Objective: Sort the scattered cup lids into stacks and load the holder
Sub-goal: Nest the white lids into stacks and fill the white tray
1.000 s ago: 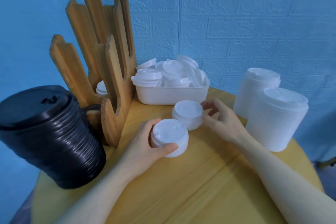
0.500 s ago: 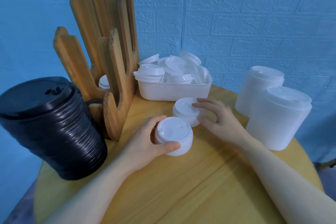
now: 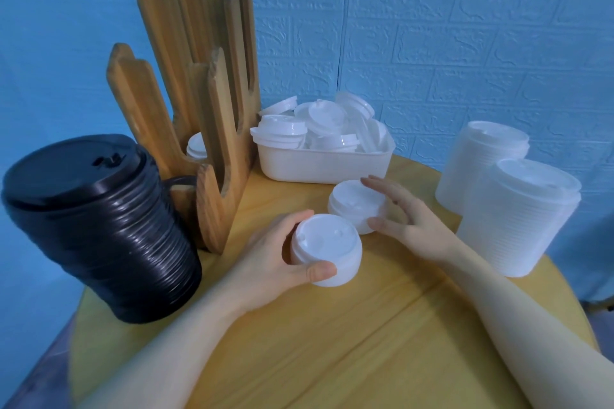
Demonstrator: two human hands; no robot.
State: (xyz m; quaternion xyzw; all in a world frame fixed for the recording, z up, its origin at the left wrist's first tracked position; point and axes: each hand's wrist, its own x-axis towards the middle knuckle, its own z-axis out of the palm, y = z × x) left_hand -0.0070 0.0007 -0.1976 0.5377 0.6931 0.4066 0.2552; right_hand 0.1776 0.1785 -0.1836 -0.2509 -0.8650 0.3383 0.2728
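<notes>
Two short stacks of small white lids stand on the round wooden table. My left hand (image 3: 275, 259) grips the nearer stack (image 3: 327, 251) around its side, thumb in front. My right hand (image 3: 408, 219) curls around the farther stack (image 3: 354, 206), fingers over its top and thumb at its front. Behind them a white tub (image 3: 319, 164) holds several loose white lids. The wooden slotted holder (image 3: 212, 129) stands at the back left, with a white lid (image 3: 196, 146) low in one slot.
A tall leaning stack of large black lids (image 3: 99, 226) fills the left side. Two tall stacks of large white lids (image 3: 518, 216) stand at the right edge. The blue brick wall is close behind. The table's bare wood (image 3: 332, 342) lies in front.
My right hand has closed further around the farther stack, fingers now over its top. My left hand keeps its grip on the nearer stack. The view has tilted slightly.
</notes>
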